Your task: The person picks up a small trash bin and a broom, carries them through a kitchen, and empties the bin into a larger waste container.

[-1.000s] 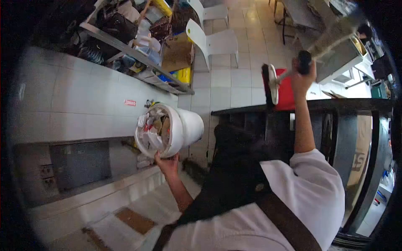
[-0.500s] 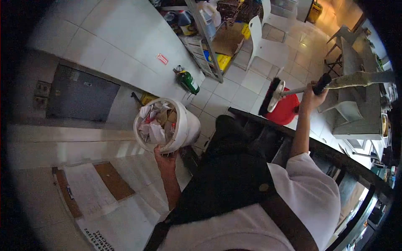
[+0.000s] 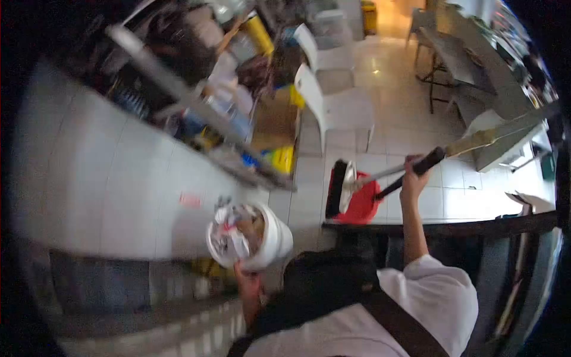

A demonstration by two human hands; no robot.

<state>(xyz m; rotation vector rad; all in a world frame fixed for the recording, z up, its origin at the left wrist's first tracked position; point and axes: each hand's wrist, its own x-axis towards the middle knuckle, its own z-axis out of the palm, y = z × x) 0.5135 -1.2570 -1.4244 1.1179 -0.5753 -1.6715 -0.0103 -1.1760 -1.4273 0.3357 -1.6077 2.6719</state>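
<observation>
Two hands were full: the left hand [image 3: 247, 276], blurred, gripped a tilted white bucket [image 3: 279, 239] near the wall [image 3: 131, 178] — more tilt could spill its trash [image 3: 252, 228] — while the right hand [image 3: 414, 178] wrapped around a broom [image 3: 347, 189] and red dustpan [image 3: 360, 207], which could snag the dark ledge [image 3: 493, 225] if lowered.

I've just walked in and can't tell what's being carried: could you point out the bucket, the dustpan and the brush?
Bucket [image 3: 282, 240]: head view, on its white outer wall.
Dustpan [image 3: 364, 206]: head view, on its red pan.
Brush [image 3: 337, 189]: head view, on its black bristles.
</observation>
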